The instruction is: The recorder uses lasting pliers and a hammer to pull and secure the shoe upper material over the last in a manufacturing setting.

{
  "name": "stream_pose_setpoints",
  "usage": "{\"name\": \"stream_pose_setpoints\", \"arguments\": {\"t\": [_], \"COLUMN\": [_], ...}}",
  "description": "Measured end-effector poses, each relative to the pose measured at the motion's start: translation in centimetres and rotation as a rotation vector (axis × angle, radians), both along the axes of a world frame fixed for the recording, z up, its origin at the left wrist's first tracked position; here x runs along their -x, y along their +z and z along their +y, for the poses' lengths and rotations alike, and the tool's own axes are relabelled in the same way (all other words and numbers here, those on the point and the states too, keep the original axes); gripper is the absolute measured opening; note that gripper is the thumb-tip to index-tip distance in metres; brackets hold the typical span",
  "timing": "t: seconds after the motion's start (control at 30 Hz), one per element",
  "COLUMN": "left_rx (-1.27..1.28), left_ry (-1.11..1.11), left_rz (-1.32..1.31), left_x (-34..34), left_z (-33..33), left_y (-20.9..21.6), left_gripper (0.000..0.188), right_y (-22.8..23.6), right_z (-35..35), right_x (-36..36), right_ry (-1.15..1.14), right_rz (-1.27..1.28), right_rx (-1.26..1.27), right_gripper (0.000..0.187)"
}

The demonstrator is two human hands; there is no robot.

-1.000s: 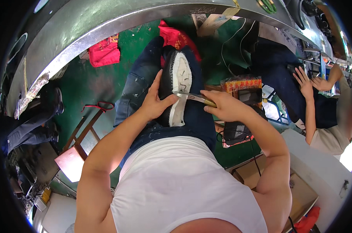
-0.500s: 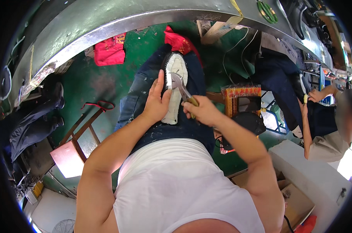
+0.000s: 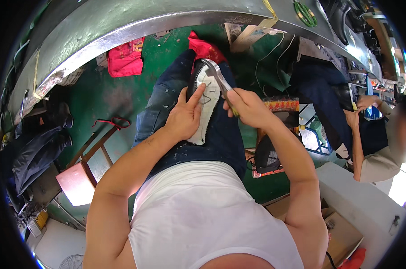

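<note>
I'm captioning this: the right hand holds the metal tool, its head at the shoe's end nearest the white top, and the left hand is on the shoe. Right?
Not quite: in the head view, the metal tool has its head at the end of the shoe farthest from the white top. The right hand holds it; the left hand is on the shoe.
</note>
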State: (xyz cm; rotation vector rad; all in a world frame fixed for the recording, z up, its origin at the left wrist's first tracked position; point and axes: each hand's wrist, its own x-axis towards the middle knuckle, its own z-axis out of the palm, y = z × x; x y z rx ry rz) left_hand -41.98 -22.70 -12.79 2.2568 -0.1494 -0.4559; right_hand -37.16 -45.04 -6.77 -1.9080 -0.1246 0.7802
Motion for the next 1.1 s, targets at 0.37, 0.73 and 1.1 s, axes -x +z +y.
{"name": "stream_pose_setpoints", "arguments": {"t": [0.37, 0.73, 1.1], "left_rx": [-0.005, 0.186, 0.642], "left_ry": [0.010, 0.166, 0.168], "left_rz": [-0.060, 0.009, 0.581], "left_x": [0.5, 0.3, -3.5], "left_z": [0.0, -0.2, 2.1], "left_y": [-0.7, -2.7, -1.6], "left_gripper": [0.064, 0.089, 0.107], "right_y": [-0.5, -1.9, 0.2], "right_z": [1.5, 0.7, -1.8], "right_x": [-1.7, 1.9, 6.8], "right_ry": [0.170, 0.276, 0.071], "right_rz": [0.031, -0.226, 0.189], "right_rx": [0.226, 0.374, 0.205], "right_gripper": [0.055, 0.046, 0.032]}}
